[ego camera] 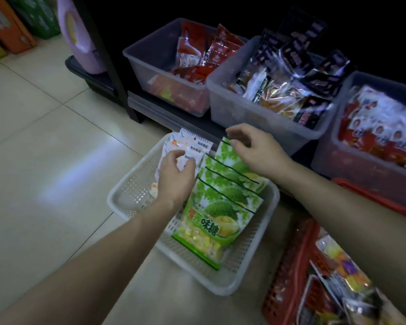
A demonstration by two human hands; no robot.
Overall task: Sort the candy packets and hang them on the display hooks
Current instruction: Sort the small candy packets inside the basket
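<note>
A white mesh basket [223, 280] sits on the tiled floor below me. Inside it, several green durian candy packets [217, 221] lie overlapped in a row on the right side. A stack of white candy packets [195, 146] leans at the basket's far left. My left hand [174, 177] grips the white packets from the front, thumb and fingers curled on them. My right hand [253, 148] hovers over the top of the farthest green packet, fingers loosely bent, holding nothing that I can make out. No display hooks are in view.
Three clear plastic bins [174, 99] of red, dark and white snack packets stand on a low black shelf behind the basket. A red mesh basket [288, 277] with mixed candy lies at lower right. A pink bottle [80, 36] and cartons stand at upper left.
</note>
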